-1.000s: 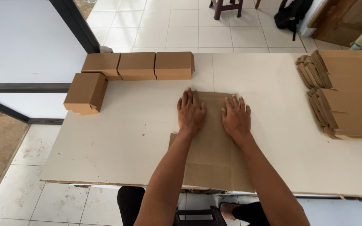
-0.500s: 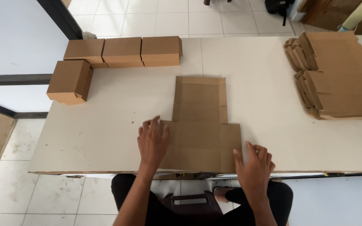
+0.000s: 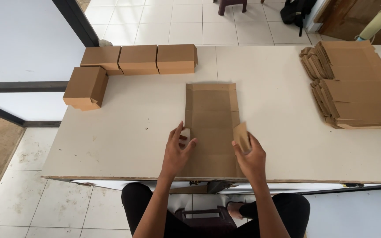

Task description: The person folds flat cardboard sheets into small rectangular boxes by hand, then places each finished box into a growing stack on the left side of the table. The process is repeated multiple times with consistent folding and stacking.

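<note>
1. Head view, against half a second ago: the side flaps of the flat cardboard blank point(image 3: 210, 128), which then lay spread flat under both palms, now stand turned up along its near part. Both hands have moved inward to the blank's two long edges.
2. The left hand point(image 3: 177, 152) curls its fingers around the raised left flap point(image 3: 184, 133), thumb on the inner side, lightly gripping it.
3. The right hand point(image 3: 251, 158) lifts the right flap point(image 3: 241, 135) the same way, fingers behind it and thumb in front.
4. The blank is plain brown, long and narrow with crease lines across it. It lies in the middle of the pale table point(image 3: 124, 132), its near end at the table's front edge just before the person.
5. Four folded brown boxes point(image 3: 137, 59) sit at the far left of the table, three in a row and one set in front.
6. Two stacks of flat blanks point(image 3: 358, 83) lie at the far right, well apart from the hands.
</note>
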